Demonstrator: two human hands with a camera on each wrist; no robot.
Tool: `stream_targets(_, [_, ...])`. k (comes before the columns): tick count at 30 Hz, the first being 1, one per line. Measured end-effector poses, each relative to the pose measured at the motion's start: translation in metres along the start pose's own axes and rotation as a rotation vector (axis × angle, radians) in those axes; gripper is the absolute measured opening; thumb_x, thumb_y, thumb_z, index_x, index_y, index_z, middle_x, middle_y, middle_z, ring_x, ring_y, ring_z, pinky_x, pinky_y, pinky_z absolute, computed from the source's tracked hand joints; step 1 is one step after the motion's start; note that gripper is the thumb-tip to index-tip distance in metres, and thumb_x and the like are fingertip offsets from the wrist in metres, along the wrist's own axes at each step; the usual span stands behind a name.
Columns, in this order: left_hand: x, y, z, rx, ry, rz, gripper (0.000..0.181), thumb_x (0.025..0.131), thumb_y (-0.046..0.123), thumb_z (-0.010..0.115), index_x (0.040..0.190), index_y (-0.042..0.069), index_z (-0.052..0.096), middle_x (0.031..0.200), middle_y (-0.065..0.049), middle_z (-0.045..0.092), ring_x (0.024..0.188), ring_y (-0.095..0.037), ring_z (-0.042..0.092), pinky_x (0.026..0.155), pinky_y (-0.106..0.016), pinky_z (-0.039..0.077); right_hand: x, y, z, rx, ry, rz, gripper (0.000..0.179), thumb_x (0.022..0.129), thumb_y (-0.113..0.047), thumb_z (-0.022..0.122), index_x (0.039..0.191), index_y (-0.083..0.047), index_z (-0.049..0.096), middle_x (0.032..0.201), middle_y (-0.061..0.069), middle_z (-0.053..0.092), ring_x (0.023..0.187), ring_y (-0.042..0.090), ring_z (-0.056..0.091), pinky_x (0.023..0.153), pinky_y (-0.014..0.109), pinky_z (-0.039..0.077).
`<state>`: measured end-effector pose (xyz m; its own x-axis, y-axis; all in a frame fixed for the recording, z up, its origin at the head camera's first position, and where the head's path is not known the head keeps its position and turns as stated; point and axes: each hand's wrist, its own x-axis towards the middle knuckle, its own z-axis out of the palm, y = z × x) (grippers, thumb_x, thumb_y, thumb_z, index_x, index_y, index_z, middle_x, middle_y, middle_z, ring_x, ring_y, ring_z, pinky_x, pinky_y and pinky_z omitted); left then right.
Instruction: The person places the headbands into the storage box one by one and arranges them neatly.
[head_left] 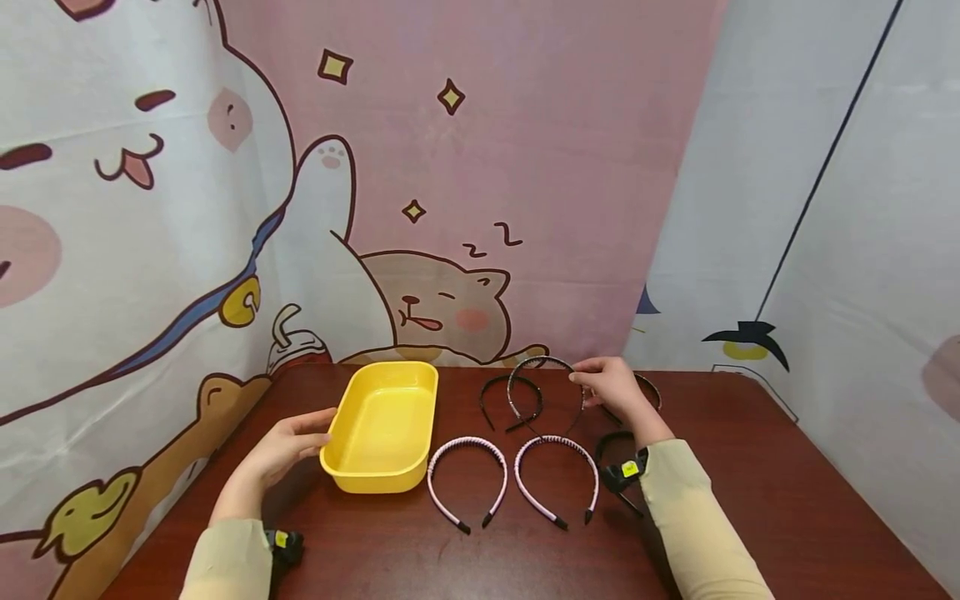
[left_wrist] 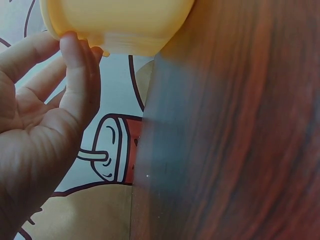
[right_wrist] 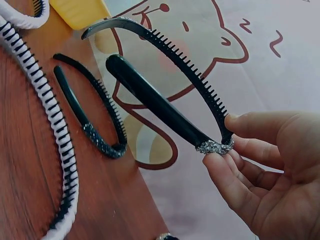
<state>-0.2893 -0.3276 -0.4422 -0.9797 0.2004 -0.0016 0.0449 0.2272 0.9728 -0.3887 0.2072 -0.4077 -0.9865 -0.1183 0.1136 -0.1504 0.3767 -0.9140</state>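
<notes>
My right hand (head_left: 613, 390) pinches a black toothed headband (right_wrist: 196, 77) between thumb and fingers. In the right wrist view, silvery sparkle covers the pinched part, and its two ends point away from the hand. From the head view, it stands raised over the far part of the table, overlapping another black headband (head_left: 483, 398) there. At the left, straight fingers of my left hand (head_left: 281, 450) touch the outer side of a yellow tray (head_left: 382, 482). The left wrist view shows the fingertips (left_wrist: 70, 42) against the tray's wall and rim.
Two pale pink headbands (head_left: 468, 441) lie side by side in front, right of the tray. More black headbands (head_left: 654, 388) lie around my right forearm, partly hidden by it. Behind the brown table (head_left: 420, 550) hangs a cartoon-printed cloth (head_left: 540, 167).
</notes>
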Motion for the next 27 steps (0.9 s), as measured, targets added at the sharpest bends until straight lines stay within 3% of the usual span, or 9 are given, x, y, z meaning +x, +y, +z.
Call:
stream_targets(4, [0.000, -0.001, 0.000, -0.002, -0.003, 0.001, 0.059, 0.093, 0.007, 0.063, 0.144, -0.008, 0.038, 0.144, -0.030, 0.040, 0.109, -0.024, 0.062, 0.090, -0.034, 0.052, 0.002, -0.002, 0.005, -0.002, -0.002, -0.016, 0.032, 0.089, -0.010, 0.067, 0.115, 0.009, 0.065, 0.079, 0.008, 0.063, 0.060, 0.014, 0.058, 0.063, 0.047, 0.058])
stream_targets(7, [0.000, -0.001, 0.000, -0.003, -0.003, 0.000, 0.058, 0.093, 0.007, 0.062, 0.144, -0.008, 0.038, 0.144, -0.030, 0.040, 0.110, -0.026, 0.062, 0.090, -0.034, 0.052, 0.002, -0.005, 0.008, -0.008, -0.006, -0.022, 0.034, 0.089, -0.010, 0.067, 0.116, 0.010, 0.064, 0.087, 0.013, 0.066, 0.066, 0.023, 0.062, 0.068, 0.053, 0.056])
stream_targets(12, [0.000, 0.001, 0.000, -0.003, 0.000, -0.007, 0.058, 0.093, 0.007, 0.062, 0.144, -0.007, 0.038, 0.144, -0.029, 0.041, 0.112, -0.029, 0.060, 0.090, -0.034, 0.052, 0.003, -0.009, 0.013, -0.004, -0.015, -0.015, 0.034, 0.090, -0.011, 0.067, 0.117, 0.009, 0.064, 0.096, 0.020, 0.067, 0.076, 0.034, 0.064, 0.068, 0.054, 0.056])
stream_targets(19, [-0.001, 0.003, 0.001, 0.004, 0.000, -0.017, 0.056, 0.094, 0.005, 0.060, 0.144, -0.007, 0.038, 0.144, -0.029, 0.041, 0.114, -0.034, 0.058, 0.091, -0.036, 0.051, 0.005, -0.014, 0.022, 0.000, -0.024, -0.011, 0.034, 0.090, -0.011, 0.068, 0.117, 0.009, 0.065, 0.097, 0.016, 0.067, 0.073, 0.025, 0.062, 0.065, 0.051, 0.057])
stream_targets(27, [0.000, 0.002, 0.000, 0.001, 0.002, -0.015, 0.058, 0.093, 0.007, 0.062, 0.144, -0.008, 0.038, 0.143, -0.030, 0.041, 0.109, -0.026, 0.062, 0.089, -0.034, 0.052, 0.009, -0.021, 0.033, -0.008, -0.030, -0.022, 0.033, 0.089, -0.012, 0.069, 0.115, 0.007, 0.066, 0.091, 0.015, 0.066, 0.059, 0.016, 0.059, 0.064, 0.053, 0.056])
